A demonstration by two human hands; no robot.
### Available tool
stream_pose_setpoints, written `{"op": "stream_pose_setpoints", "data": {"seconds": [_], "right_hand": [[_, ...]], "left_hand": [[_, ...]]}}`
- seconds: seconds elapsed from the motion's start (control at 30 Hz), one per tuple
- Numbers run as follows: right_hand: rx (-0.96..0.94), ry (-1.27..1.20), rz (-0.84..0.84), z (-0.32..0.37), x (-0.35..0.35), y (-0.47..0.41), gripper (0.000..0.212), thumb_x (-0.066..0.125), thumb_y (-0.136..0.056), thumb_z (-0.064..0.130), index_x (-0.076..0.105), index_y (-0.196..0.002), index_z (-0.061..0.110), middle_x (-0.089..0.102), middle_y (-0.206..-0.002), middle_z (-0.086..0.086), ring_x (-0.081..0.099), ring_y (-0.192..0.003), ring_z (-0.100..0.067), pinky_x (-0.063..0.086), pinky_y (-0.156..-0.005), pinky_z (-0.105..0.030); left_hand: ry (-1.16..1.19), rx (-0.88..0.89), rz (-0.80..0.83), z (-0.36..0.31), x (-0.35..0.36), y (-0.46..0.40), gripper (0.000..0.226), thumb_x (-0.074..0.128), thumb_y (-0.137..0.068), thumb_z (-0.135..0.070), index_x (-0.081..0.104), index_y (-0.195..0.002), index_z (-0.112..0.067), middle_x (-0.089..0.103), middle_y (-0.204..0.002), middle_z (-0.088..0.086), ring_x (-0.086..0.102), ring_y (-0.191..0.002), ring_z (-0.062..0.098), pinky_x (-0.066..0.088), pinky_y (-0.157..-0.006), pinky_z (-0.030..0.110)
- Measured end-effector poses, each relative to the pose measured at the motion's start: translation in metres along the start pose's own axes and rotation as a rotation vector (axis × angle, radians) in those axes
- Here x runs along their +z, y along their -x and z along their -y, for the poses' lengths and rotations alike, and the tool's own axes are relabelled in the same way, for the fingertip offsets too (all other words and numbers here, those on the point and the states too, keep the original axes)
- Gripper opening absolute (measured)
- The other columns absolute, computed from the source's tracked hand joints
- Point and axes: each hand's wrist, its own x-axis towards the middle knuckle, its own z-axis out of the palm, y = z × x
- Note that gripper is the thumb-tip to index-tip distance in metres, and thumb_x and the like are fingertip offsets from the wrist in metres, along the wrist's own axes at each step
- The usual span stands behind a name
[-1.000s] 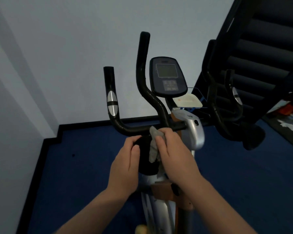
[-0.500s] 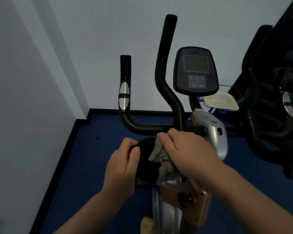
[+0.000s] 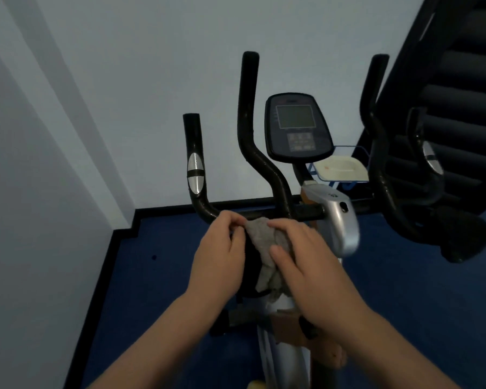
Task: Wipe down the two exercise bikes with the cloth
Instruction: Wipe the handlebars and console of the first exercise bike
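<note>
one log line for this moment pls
phase: wiping bike | right hand: pressing grey cloth | left hand: pinching cloth edge | site: below handlebar

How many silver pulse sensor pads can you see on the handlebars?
2. One silver sensor pad sits on the short left handlebar post, left of the console. The other silver sensor pad is on the right post by the stairs. More may be hidden.

Head view, close, forward and down onto exercise bike (image 3: 306, 209) handlebars

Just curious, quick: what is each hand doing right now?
Left hand: closed, pinching the cloth.
Right hand: closed, holding the cloth.
</note>
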Motion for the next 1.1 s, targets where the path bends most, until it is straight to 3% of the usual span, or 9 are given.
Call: {"op": "stream_pose_setpoints", "data": {"seconds": [0.1, 0.17, 0.27, 0.37, 0.57, 0.73, 0.8, 0.9, 1.1], "right_hand": [[0.012, 0.375, -0.043, 0.020, 0.002, -0.034, 0.026, 0.041, -0.097, 0.028, 0.059, -0.116, 0.030, 0.052, -0.106, 0.016, 0.039, -0.112, -0.010, 0.022, -0.094, -0.031], [0.027, 0.468, -0.048, 0.026, 0.013, -0.041, 0.030, 0.034, -0.100, 0.035, 0.060, -0.112, 0.026, 0.061, -0.109, 0.009, 0.042, -0.109, -0.015, 0.029, -0.092, -0.034], [0.067, 0.288, -0.112, 0.016, 0.029, -0.014, 0.035, 0.031, -0.104, 0.034, 0.049, -0.132, 0.025, 0.054, -0.129, 0.008, 0.045, -0.113, -0.013, 0.040, -0.093, -0.028], [0.056, 0.263, -0.187, 0.006, 0.041, 0.009, 0.043, 0.033, -0.102, 0.030, 0.036, -0.144, 0.022, 0.043, -0.139, 0.006, 0.043, -0.115, -0.012, 0.043, -0.090, -0.025], [0.065, 0.359, -0.078, 0.014, 0.034, -0.045, 0.026, 0.037, -0.104, 0.032, 0.056, -0.110, 0.016, 0.059, -0.107, -0.004, 0.055, -0.098, -0.021, 0.043, -0.078, -0.032], [0.129, 0.337, -0.203, 0.004, 0.039, -0.015, 0.035, 0.023, -0.098, 0.051, 0.047, -0.099, 0.025, 0.056, -0.093, 0.006, 0.055, -0.082, -0.013, 0.040, -0.062, -0.031], [0.149, 0.388, -0.193, 0.002, 0.034, -0.020, 0.026, 0.029, -0.101, 0.043, 0.045, -0.100, 0.023, 0.058, -0.092, 0.003, 0.058, -0.077, -0.017, 0.040, -0.058, -0.032], [0.163, 0.401, -0.130, 0.014, 0.031, -0.045, 0.014, 0.039, -0.102, 0.022, 0.046, -0.112, 0.015, 0.059, -0.101, -0.004, 0.061, -0.083, -0.027, 0.044, -0.059, -0.034], [0.122, 0.214, -0.275, 0.009, 0.037, -0.007, 0.023, 0.026, -0.097, 0.048, 0.039, -0.098, 0.029, 0.056, -0.088, 0.006, 0.056, -0.078, -0.016, 0.049, -0.067, -0.040]], "left_hand": [[0.000, 0.007, -0.021, 0.001, 0.004, 0.002, 0.022, 0.042, -0.101, -0.020, 0.055, -0.089, -0.033, 0.063, -0.087, -0.008, 0.058, -0.077, 0.004, 0.049, -0.066, 0.028], [0.018, 0.002, -0.017, 0.002, 0.003, 0.004, 0.022, 0.042, -0.101, -0.020, 0.055, -0.090, -0.033, 0.063, -0.085, -0.009, 0.058, -0.076, 0.003, 0.047, -0.064, 0.024], [0.054, -0.007, -0.019, 0.005, 0.003, 0.006, 0.022, 0.042, -0.102, -0.020, 0.055, -0.092, -0.035, 0.063, -0.087, -0.012, 0.058, -0.078, -0.001, 0.043, -0.060, 0.011], [0.063, 0.001, -0.033, 0.007, 0.004, 0.007, 0.022, 0.041, -0.103, -0.022, 0.055, -0.094, -0.036, 0.063, -0.089, -0.013, 0.058, -0.080, -0.003, 0.044, -0.062, 0.010], [0.067, 0.003, -0.074, 0.006, 0.006, 0.007, 0.019, 0.041, -0.102, -0.024, 0.053, -0.095, -0.037, 0.062, -0.080, -0.010, 0.057, -0.066, 0.003, 0.044, -0.051, 0.018], [0.056, 0.024, -0.073, 0.008, 0.005, 0.009, 0.016, 0.042, -0.102, -0.023, 0.053, -0.103, -0.034, 0.061, -0.084, -0.009, 0.057, -0.068, 0.004, 0.046, -0.056, 0.022], [0.053, 0.044, -0.070, 0.008, 0.006, 0.009, 0.018, 0.041, -0.102, -0.022, 0.052, -0.100, -0.036, 0.061, -0.079, -0.006, 0.056, -0.064, 0.008, 0.047, -0.054, 0.031], [0.023, 0.077, -0.086, 0.006, 0.005, 0.008, 0.020, 0.040, -0.103, -0.020, 0.053, -0.098, -0.034, 0.060, -0.077, -0.005, 0.056, -0.065, 0.011, 0.047, -0.056, 0.036], [0.046, 0.062, -0.087, 0.007, 0.005, 0.010, 0.018, 0.039, -0.103, -0.021, 0.052, -0.100, -0.034, 0.061, -0.080, -0.005, 0.058, -0.068, 0.011, 0.053, -0.061, 0.043]]}}
